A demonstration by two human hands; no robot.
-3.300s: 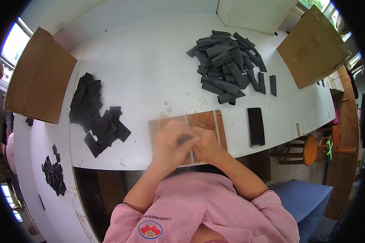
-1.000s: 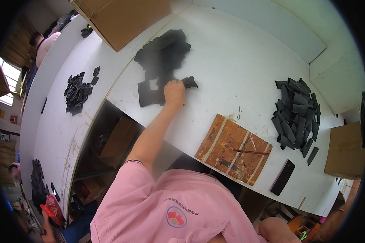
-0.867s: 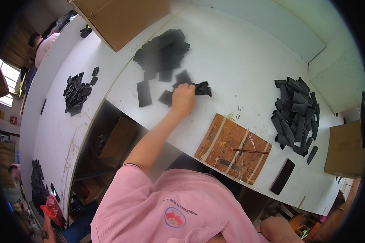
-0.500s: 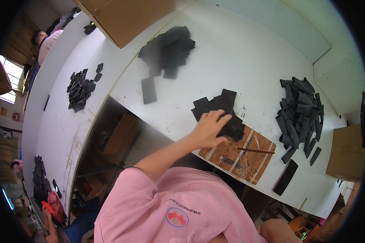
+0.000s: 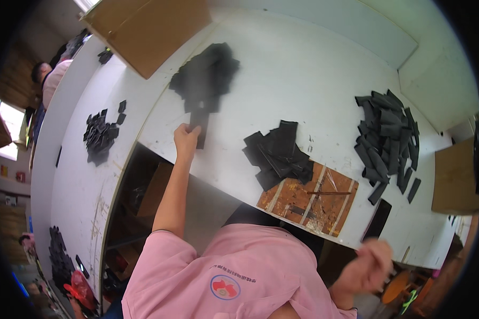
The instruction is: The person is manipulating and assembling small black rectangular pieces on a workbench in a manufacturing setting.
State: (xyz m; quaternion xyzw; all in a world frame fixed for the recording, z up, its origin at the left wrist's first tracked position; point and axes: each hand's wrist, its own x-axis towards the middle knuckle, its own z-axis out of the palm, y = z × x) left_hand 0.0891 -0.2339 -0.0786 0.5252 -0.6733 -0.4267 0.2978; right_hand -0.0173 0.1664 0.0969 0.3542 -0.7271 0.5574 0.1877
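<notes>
At the left of the desk [image 5: 324, 80], the left hand [image 5: 186, 141] has its fingers clamped on a black strip [image 5: 201, 135] extending to their right; the right hand [image 5: 368, 264] is blurred, fingers' state unclear.

Matt, cloth-like black pieces [image 5: 277, 151] on a smooth white tabletop [image 5: 308, 80]
The board [image 5: 314, 206] looks like rough, stained wood; the box [image 5: 149, 32] is matt brown cardboard; the pink shirt [image 5: 250, 260] is matt cloth.
</notes>
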